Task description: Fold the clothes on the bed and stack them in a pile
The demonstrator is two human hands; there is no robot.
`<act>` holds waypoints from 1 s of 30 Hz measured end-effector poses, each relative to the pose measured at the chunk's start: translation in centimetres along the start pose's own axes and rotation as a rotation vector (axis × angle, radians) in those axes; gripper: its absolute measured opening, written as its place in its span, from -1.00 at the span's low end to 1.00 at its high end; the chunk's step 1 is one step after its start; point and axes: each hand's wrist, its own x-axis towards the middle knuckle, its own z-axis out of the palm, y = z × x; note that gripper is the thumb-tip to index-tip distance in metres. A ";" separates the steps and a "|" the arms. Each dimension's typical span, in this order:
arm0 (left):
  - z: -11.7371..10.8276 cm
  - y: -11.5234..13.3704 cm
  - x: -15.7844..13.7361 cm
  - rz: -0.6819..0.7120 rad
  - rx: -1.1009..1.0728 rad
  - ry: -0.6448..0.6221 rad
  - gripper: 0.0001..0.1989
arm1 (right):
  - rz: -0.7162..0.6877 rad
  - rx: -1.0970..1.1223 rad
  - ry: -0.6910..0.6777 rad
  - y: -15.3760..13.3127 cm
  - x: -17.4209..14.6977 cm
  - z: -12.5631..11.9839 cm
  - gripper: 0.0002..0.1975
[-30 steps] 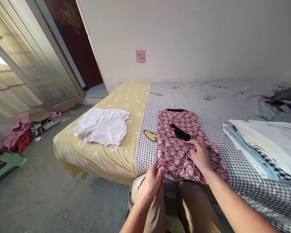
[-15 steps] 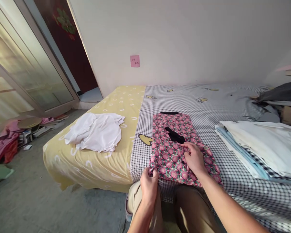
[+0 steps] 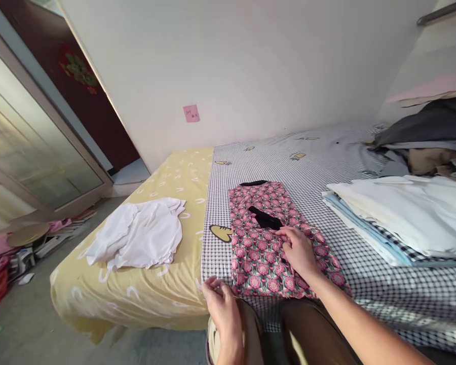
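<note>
Gently flatten the floral garment point(image 3: 256, 256) with right hand point(image 3: 300, 253) (can't tell if pinching cloth); with left hand point(image 3: 225, 312), empty and loose-fingered, straighten it at near left.

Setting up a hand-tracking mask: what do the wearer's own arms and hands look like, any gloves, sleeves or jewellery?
Left hand and right hand: both ungloved, no watch, bracelet, ring, cable or marker visible. Right forearm is bare, with no sleeve in frame. Little of the left arm shows past the wrist; that part is bare too.
</note>
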 end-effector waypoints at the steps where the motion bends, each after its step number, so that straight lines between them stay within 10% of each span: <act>1: 0.1 0.9 -0.2 0.125 0.077 0.104 -0.83 | -0.003 0.001 0.004 -0.1 0.0 0.0 -0.61; 3: 0.9 3.3 -0.5 0.412 0.222 0.196 -0.80 | 0.001 -0.004 0.009 -0.4 -0.1 0.1 -0.61; 7: 4.3 7.6 0.5 0.815 0.344 -0.173 -0.69 | 0.031 -0.011 -0.003 -0.9 -0.1 0.0 -0.62; 11: 7.2 6.5 4.1 1.032 0.750 -0.431 -0.59 | 0.025 0.028 -0.006 -1.4 0.0 -0.2 -0.66; 22: 8.7 1.0 7.6 1.221 1.198 -0.047 -0.49 | 0.087 0.295 -0.116 -4.7 0.9 -3.0 -0.62; 30: 8.7 1.3 7.2 1.206 1.222 0.020 -0.48 | 0.451 0.429 0.330 1.3 1.4 -8.2 -0.64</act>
